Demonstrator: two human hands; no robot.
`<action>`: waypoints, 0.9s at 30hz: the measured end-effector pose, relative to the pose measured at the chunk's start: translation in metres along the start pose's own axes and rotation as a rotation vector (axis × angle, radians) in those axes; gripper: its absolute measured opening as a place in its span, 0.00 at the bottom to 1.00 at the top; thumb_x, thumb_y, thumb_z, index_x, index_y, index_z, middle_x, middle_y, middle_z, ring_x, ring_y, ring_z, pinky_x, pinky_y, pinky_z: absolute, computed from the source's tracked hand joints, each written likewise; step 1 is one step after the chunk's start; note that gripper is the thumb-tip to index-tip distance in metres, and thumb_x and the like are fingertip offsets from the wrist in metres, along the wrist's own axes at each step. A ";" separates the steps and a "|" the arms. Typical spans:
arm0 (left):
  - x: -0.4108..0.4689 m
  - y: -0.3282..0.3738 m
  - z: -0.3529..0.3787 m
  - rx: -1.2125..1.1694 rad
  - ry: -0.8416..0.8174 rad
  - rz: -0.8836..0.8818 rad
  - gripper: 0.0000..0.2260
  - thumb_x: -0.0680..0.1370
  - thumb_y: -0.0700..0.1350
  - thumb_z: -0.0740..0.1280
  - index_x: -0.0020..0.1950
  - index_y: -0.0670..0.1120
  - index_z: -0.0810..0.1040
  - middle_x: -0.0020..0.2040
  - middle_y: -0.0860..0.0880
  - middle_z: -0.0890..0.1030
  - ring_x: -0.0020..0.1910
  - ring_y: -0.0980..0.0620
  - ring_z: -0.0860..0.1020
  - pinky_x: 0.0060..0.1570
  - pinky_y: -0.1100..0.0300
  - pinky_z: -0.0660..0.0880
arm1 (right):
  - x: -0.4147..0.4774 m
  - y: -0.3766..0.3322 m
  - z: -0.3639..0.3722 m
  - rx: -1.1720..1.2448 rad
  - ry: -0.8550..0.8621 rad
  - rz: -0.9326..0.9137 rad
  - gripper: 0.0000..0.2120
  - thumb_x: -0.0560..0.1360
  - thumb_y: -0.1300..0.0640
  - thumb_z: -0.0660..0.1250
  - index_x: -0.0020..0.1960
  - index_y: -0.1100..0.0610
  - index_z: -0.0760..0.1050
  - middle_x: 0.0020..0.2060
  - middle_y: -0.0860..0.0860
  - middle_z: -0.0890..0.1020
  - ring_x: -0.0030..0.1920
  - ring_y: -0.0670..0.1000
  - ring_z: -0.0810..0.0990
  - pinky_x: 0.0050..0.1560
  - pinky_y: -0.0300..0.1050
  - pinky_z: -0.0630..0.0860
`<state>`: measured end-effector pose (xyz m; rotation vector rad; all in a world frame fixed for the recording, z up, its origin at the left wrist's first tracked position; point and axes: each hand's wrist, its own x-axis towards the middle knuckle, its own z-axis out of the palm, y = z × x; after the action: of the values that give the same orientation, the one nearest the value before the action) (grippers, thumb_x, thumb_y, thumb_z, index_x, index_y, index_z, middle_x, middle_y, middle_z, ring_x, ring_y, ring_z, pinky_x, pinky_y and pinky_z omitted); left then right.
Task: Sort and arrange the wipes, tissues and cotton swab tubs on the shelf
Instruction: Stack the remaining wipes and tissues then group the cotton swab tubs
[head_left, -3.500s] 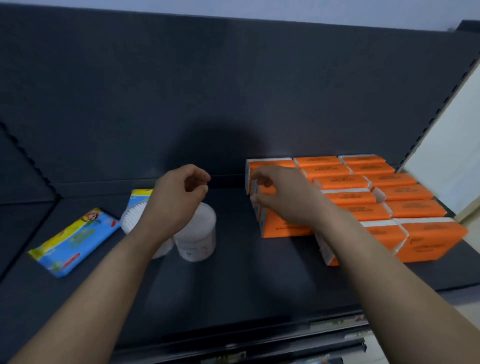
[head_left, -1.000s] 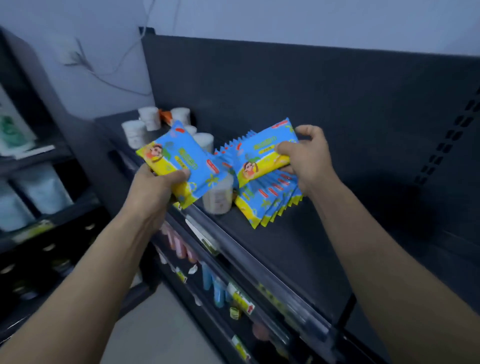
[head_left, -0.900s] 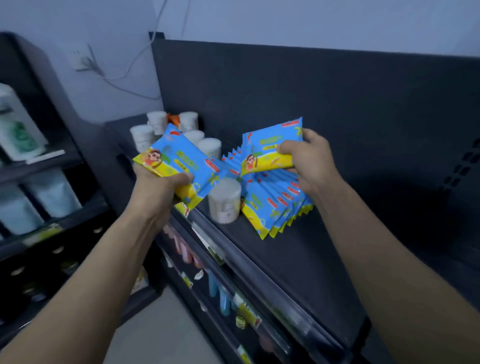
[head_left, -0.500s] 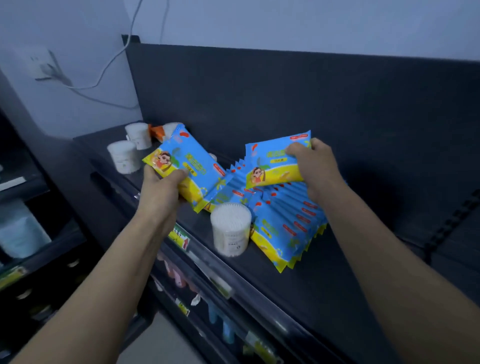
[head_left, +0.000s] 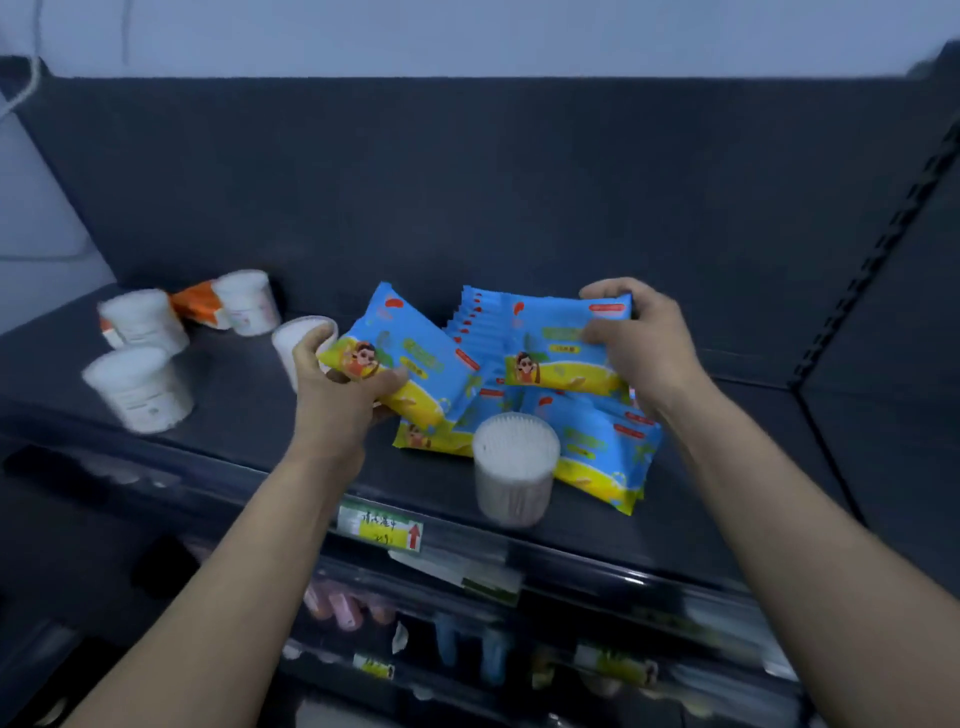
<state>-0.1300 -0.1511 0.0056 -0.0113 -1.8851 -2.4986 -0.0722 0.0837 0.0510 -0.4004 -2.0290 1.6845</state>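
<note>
Left hand grips one blue-yellow wipes pack; right hand grips another pack above the fanned wipes stack — mid-shelf. Near cotton swab tub touches the stack; more tubs far left.

Just one cam here, worn on the person's head, wide-angle, so the edges bow a bit. It faces forward and tilts down onto the dark shelf, up close. The left hand and right hand land about mid-frame. The back panel fills the upper half, and the lower shelves show along the bottom.
</note>
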 end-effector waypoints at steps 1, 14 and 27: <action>0.000 -0.003 0.000 -0.007 0.002 -0.010 0.31 0.69 0.29 0.70 0.65 0.49 0.63 0.51 0.47 0.78 0.46 0.48 0.80 0.42 0.49 0.79 | -0.004 -0.001 -0.004 -0.013 -0.003 -0.004 0.16 0.67 0.72 0.67 0.39 0.51 0.75 0.36 0.51 0.77 0.38 0.52 0.75 0.41 0.48 0.74; -0.015 -0.032 -0.006 0.095 -0.050 -0.120 0.08 0.72 0.32 0.70 0.41 0.43 0.73 0.39 0.46 0.80 0.31 0.56 0.81 0.30 0.65 0.76 | -0.014 0.026 -0.017 -0.335 -0.161 -0.031 0.17 0.65 0.68 0.75 0.35 0.51 0.71 0.35 0.47 0.75 0.35 0.47 0.72 0.34 0.37 0.71; 0.030 -0.015 -0.013 0.747 -0.372 -0.019 0.18 0.67 0.32 0.74 0.53 0.41 0.74 0.44 0.48 0.79 0.39 0.53 0.78 0.36 0.61 0.75 | -0.026 0.034 -0.011 -0.865 -0.187 -0.064 0.16 0.69 0.63 0.70 0.56 0.54 0.76 0.46 0.49 0.75 0.52 0.54 0.76 0.54 0.45 0.72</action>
<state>-0.1605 -0.1597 -0.0123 -0.4723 -2.8447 -1.7266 -0.0470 0.0865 0.0152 -0.4472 -2.8041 0.7405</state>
